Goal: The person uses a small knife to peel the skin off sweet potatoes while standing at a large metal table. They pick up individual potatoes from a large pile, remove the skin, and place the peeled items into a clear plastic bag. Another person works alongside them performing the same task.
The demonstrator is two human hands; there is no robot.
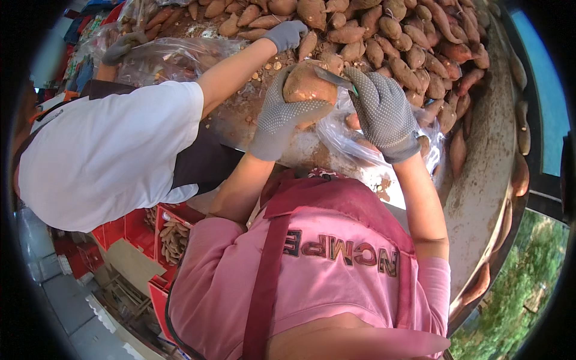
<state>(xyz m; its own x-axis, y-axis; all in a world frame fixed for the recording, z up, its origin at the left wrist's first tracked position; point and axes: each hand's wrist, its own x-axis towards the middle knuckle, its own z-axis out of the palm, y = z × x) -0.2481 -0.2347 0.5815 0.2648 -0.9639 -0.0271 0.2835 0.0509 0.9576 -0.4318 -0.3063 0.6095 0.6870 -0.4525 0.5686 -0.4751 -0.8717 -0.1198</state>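
My left hand (277, 114), in a grey dotted glove, grips a large brown sweet potato (307, 86) from below and holds it over the table. My right hand (381, 111), gloved the same way, holds a small knife (333, 78) whose blade rests on the top right of that sweet potato. Under my right hand lies a clear plastic bag (354, 141) with a few sweet potatoes inside. Behind both hands spreads a big pile of sweet potatoes (396, 42).
A co-worker in a white shirt (102, 156) stands at my left. One of their grey-gloved hands (285, 34) reaches into the pile and the other (122, 47) holds a clear bag (174, 60). The dirty grey table (480, 198) curves to the right. Red crates (171, 240) stand below left.
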